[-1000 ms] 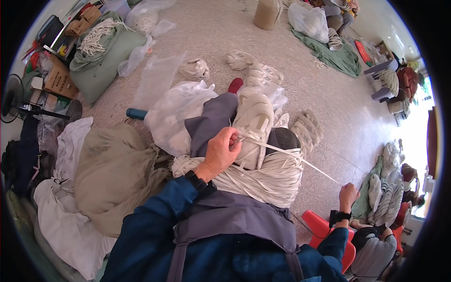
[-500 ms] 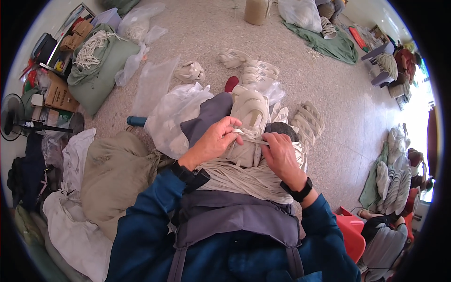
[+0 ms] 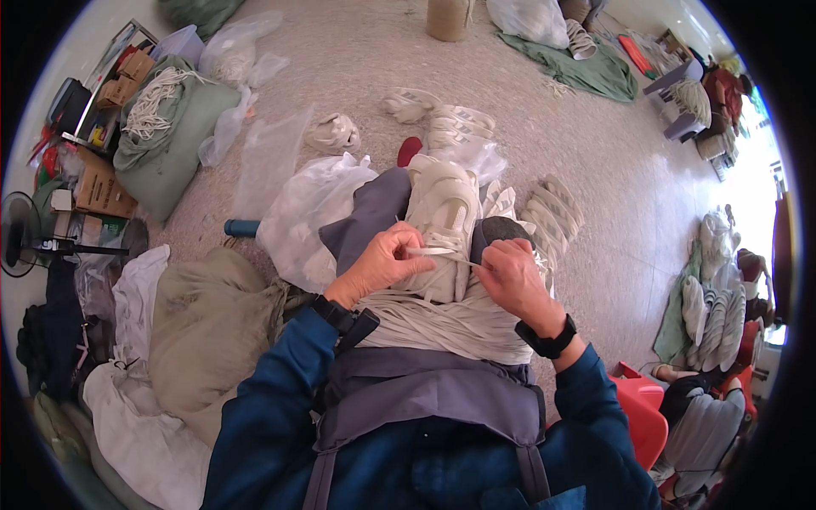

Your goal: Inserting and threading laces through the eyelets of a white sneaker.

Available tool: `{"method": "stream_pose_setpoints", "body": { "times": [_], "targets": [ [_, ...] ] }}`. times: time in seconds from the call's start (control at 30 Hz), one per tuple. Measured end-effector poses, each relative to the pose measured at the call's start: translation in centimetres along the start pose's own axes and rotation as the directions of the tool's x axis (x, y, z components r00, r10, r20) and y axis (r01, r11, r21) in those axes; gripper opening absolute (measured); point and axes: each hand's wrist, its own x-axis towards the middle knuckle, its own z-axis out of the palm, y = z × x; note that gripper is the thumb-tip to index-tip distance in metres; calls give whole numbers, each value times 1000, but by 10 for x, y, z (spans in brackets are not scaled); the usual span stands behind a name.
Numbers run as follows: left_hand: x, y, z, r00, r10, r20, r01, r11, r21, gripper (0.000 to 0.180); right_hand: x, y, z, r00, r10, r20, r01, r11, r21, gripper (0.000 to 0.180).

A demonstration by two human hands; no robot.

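Observation:
A cream sneaker rests on my lap with its toe pointing away from me. Over its laced front, my left hand pinches a flat pale shoelace between thumb and fingers. The right hand, at the shoe's right side, is closed on another stretch of shoelace running from the shoe. Between my forearms, a thick bundle of loose laces lies across the grey apron. Several stacked cream shoes stand just beyond my knees.
White plastic bags and a tan cloth sack lie to the left. A green sack with laces on top stands farther back. More cream shoes sit right of my knee. At right, a person is near a red chair.
Both hands have drawn slightly apart, the right one moving right and nearer me. A lace end now shows flat in the left fingers. The whole view has shifted slightly.

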Motion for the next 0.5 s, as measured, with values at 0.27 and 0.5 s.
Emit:
{"method": "stream_pose_setpoints", "body": {
  "times": [0.27, 0.5],
  "targets": [
    [4, -11, -1, 997, 23, -76, 0, 959, 285, 22, -57, 5, -58, 982, 132, 131, -150, 979, 138, 19],
    [-2, 18, 22, 976, 127, -177, -33, 891, 453, 19, -85, -24, -52, 879, 90, 469, -321, 838, 441, 19]
  ]
}}
